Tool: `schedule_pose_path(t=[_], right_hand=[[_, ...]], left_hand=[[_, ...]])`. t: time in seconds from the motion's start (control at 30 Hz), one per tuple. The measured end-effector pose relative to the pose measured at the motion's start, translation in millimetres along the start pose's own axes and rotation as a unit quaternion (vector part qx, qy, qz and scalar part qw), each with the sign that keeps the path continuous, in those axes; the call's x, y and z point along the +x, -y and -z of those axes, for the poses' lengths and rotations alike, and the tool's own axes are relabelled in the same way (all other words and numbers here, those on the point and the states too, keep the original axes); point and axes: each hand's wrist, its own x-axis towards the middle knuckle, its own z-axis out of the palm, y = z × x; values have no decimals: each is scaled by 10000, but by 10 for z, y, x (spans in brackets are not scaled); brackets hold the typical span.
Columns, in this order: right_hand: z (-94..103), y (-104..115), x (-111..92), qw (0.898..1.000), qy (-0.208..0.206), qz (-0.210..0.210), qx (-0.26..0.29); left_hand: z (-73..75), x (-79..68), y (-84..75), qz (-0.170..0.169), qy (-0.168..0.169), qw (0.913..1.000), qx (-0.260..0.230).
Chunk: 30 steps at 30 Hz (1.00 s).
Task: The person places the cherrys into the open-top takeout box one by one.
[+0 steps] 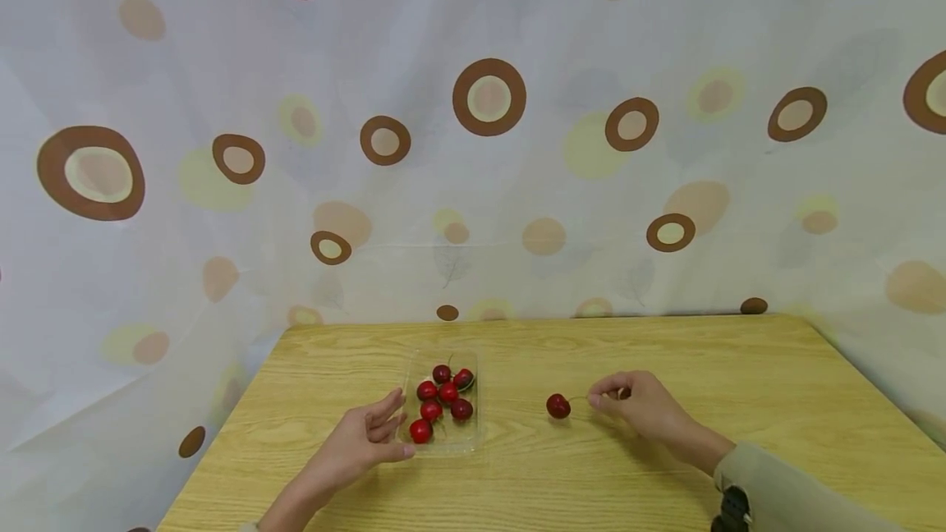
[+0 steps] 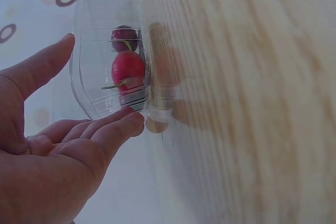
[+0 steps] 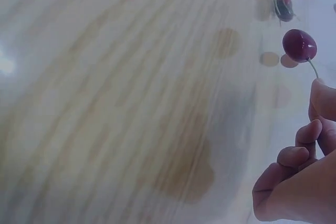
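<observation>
A clear plastic tray (image 1: 466, 438) with several red cherries (image 1: 448, 392) inside stands left of the table's middle. My left hand (image 1: 365, 439) is at the tray's left side, fingers and thumb spread; in the left wrist view its fingertips (image 2: 135, 121) touch or nearly touch the tray's near end. To the right of the tray, my right hand (image 1: 639, 405) pinches the thin green stem of a single dark red cherry (image 1: 558, 406) between thumb and forefinger. That cherry (image 3: 300, 45) hangs out ahead of the fingertips, apart from the tray.
Under everything is a wood-grain table (image 1: 665, 343). A pale curtain (image 1: 414, 204) with brown and beige ovals rises behind its back edge and along both sides. A dark watch or band (image 1: 732, 509) sits at the right sleeve.
</observation>
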Motion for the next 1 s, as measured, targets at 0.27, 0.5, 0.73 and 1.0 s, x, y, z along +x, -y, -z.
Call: schedule_pose_path(t=[0.27, 0.5, 0.73, 1.0], right_hand=[[-57, 165, 90, 9997, 104, 169, 143], [-166, 324, 178, 9981, 289, 439, 335], [-329, 479, 284, 9955, 354, 684, 548], [-528, 671, 389, 9925, 440, 907, 694]], left_hand=[[-4, 7, -10, 20, -34, 10000, -5], [-3, -2, -12, 5, -11, 10000, 29], [-10, 8, -1, 4, -18, 10000, 68], [-9, 7, -13, -46, -2, 10000, 35]])
